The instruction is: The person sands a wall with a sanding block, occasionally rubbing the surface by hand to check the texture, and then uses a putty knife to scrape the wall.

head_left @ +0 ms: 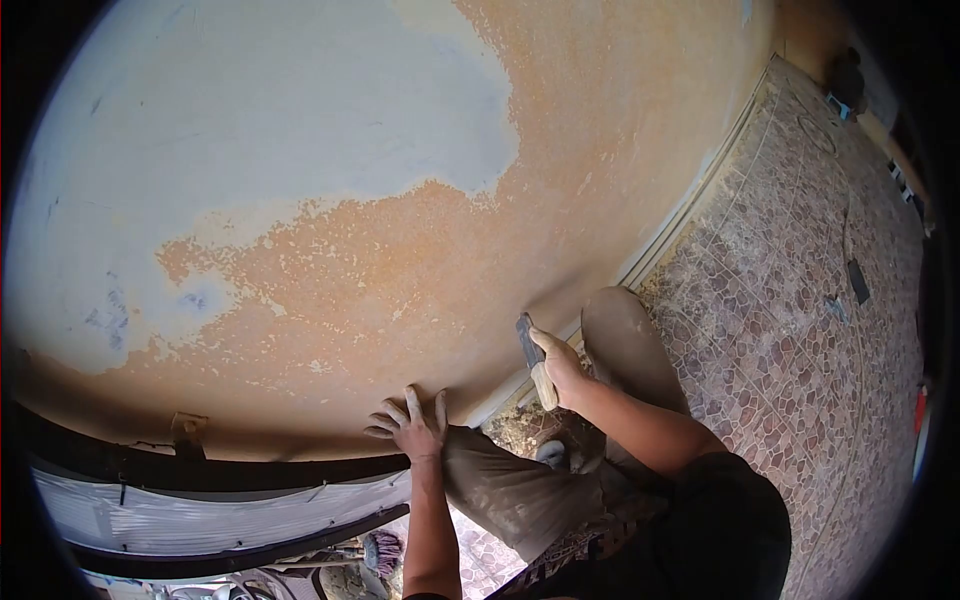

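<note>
My left hand (413, 430) rests on the low part of the wall (400, 260), its dusty fingers spread apart. My right hand (562, 368) is closed around a hand tool (543, 386) with a pale, wood-coloured part and a long dark part. That tool is held close to the wall's foot, beside my bent knee (625, 325); its exact kind I cannot tell. Rough orange patches cover the lower and right side of the wall, while a smooth whitish area fills the upper left.
Stone-patterned floor (770, 330) stretches to the right, dusty near the baseboard (690, 195). A dark flat piece (858, 283) lies on it. At lower left are a ribbed translucent panel (220, 520) in a dark frame and a purple-bristled brush (382, 552).
</note>
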The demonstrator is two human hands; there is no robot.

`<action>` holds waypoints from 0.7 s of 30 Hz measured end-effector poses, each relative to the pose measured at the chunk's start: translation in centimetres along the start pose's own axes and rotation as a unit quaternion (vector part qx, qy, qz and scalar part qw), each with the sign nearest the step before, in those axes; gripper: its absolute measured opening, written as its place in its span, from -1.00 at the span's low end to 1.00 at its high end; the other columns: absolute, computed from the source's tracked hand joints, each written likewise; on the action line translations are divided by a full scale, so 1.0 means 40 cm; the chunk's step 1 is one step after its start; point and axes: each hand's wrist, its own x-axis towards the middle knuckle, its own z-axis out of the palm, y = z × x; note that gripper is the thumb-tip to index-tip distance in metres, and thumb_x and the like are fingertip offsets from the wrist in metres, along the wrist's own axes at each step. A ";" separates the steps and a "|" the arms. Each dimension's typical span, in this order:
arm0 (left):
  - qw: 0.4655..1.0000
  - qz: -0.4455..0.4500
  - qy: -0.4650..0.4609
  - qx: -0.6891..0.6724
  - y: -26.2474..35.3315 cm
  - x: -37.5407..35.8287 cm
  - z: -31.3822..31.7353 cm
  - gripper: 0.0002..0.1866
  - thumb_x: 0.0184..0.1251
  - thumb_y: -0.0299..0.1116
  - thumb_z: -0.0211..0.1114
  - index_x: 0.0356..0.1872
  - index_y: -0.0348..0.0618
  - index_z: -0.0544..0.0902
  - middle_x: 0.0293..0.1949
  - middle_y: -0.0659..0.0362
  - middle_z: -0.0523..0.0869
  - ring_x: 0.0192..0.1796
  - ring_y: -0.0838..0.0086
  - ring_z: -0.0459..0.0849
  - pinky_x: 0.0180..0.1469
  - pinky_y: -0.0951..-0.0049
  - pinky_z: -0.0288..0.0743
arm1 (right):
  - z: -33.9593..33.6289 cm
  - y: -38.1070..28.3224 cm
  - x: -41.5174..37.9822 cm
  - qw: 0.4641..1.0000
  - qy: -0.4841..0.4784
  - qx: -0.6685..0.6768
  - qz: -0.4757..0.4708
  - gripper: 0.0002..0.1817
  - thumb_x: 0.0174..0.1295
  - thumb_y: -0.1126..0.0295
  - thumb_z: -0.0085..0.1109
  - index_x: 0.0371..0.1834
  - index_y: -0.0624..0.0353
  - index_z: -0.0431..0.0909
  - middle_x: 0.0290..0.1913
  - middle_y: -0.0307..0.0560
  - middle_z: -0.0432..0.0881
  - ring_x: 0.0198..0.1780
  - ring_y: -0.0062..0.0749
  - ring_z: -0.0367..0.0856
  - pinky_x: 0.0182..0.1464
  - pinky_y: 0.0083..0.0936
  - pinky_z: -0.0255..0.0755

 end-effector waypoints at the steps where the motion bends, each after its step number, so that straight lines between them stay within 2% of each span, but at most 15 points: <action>1: 1.000 -0.010 0.009 -0.015 0.003 -0.002 -0.007 -0.21 0.21 0.38 0.43 0.35 0.13 0.58 0.34 -0.50 0.35 0.33 -0.90 0.18 0.26 -0.92 -0.16 | 0.014 -0.016 0.002 1.000 0.008 -0.004 0.000 -0.59 0.39 -0.13 0.29 -0.05 -0.04 0.67 -0.36 -0.24 0.55 -0.42 -0.50 0.48 -0.42 -0.39 0.36; 3: 1.000 -0.008 0.011 -0.013 0.006 -0.004 -0.011 -0.22 0.20 0.37 0.44 0.33 0.12 0.60 0.32 -0.49 0.37 0.31 -0.89 0.20 0.24 -0.93 -0.16 | 0.044 -0.061 0.002 0.986 0.029 0.009 -0.163 -0.54 0.44 -0.06 0.27 0.25 -0.06 0.64 -0.17 -0.33 0.55 -0.21 -0.57 0.46 -0.20 -0.44 0.40; 4: 1.000 -0.001 0.019 -0.008 0.005 -0.007 -0.009 -0.23 0.21 0.37 0.43 0.32 0.12 0.62 0.32 -0.49 0.37 0.31 -0.89 0.21 0.24 -0.93 -0.16 | 0.067 -0.106 -0.035 0.989 0.015 -0.001 -0.149 -0.51 0.51 0.06 0.23 0.39 0.01 0.56 -0.04 -0.37 0.56 -0.07 -0.58 0.44 -0.01 -0.51 0.39; 5: 1.000 0.007 0.026 -0.002 0.002 -0.008 -0.009 -0.24 0.21 0.37 0.43 0.30 0.12 0.63 0.32 -0.49 0.37 0.31 -0.88 0.21 0.24 -0.93 -0.16 | 0.076 -0.104 -0.023 0.989 0.017 0.001 -0.148 -0.51 0.51 0.06 0.23 0.39 0.01 0.56 -0.04 -0.37 0.56 -0.07 -0.58 0.44 -0.01 -0.51 0.39; 7: 1.000 0.004 0.018 0.000 0.001 -0.009 -0.011 -0.24 0.22 0.37 0.42 0.30 0.10 0.64 0.32 -0.50 0.36 0.32 -0.88 0.21 0.24 -0.93 -0.16 | 0.081 -0.087 0.007 0.977 -0.003 -0.015 -0.211 -0.54 0.57 0.14 0.17 0.42 0.08 0.50 0.01 -0.36 0.54 0.02 -0.59 0.42 0.14 -0.54 0.33; 9: 1.000 0.001 0.013 0.002 0.003 -0.012 -0.007 -0.24 0.23 0.37 0.40 0.30 0.09 0.65 0.32 -0.51 0.36 0.32 -0.88 0.20 0.24 -0.93 -0.16 | 0.066 -0.072 0.022 0.974 -0.033 -0.034 -0.220 -0.55 0.61 0.20 0.12 0.45 0.12 0.45 0.03 -0.37 0.49 0.06 -0.61 0.38 0.21 -0.52 0.29; 11: 1.000 0.008 0.002 0.026 -0.007 -0.021 0.004 -0.09 0.23 0.37 0.42 0.45 -0.07 0.53 0.51 -0.57 0.11 0.49 -0.85 -0.09 0.37 -0.84 -0.34 | 0.063 -0.071 0.014 0.973 -0.045 -0.038 -0.225 -0.55 0.61 0.18 0.13 0.43 0.13 0.45 -0.03 -0.38 0.45 0.03 -0.63 0.36 0.20 -0.50 0.30; 15: 0.998 0.030 0.032 0.039 -0.013 -0.018 0.005 -0.04 0.22 0.37 0.42 0.50 -0.08 0.47 0.56 -0.56 0.03 0.52 -0.83 -0.18 0.39 -0.82 -0.36 | 0.038 -0.098 0.019 0.980 -0.012 -0.024 -0.198 -0.53 0.63 0.18 0.10 0.46 0.17 0.39 -0.03 -0.33 0.46 0.05 -0.63 0.36 0.19 -0.46 0.32; 17: 0.999 0.012 0.026 0.022 -0.006 -0.011 -0.007 -0.11 0.24 0.38 0.39 0.43 -0.04 0.53 0.44 -0.59 0.21 0.45 -0.88 -0.03 0.33 -0.88 -0.27 | 0.038 -0.124 0.036 0.906 0.007 -0.126 -0.404 -0.45 0.63 0.10 0.08 0.51 0.18 0.30 0.12 -0.06 0.45 0.07 -0.43 0.42 0.18 -0.37 0.36; 19: 0.998 0.024 0.046 0.024 -0.015 -0.010 0.004 -0.07 0.24 0.37 0.39 0.47 -0.06 0.47 0.49 -0.59 0.13 0.47 -0.88 -0.09 0.35 -0.87 -0.30 | 0.091 -0.239 -0.038 0.804 -0.048 -0.139 -0.576 -0.42 0.58 0.17 0.16 0.53 0.19 0.29 0.12 0.00 0.44 0.05 -0.31 0.44 0.13 -0.34 0.39; 21: 0.997 0.042 0.062 0.026 -0.027 -0.015 0.007 -0.03 0.24 0.37 0.39 0.52 -0.07 0.41 0.53 -0.58 0.06 0.49 -0.88 -0.14 0.36 -0.86 -0.32 | 0.141 -0.346 -0.067 0.635 -0.017 -0.214 -0.742 -0.31 0.49 0.17 0.28 0.60 0.10 0.26 0.07 -0.04 0.41 0.01 -0.22 0.44 0.12 -0.27 0.39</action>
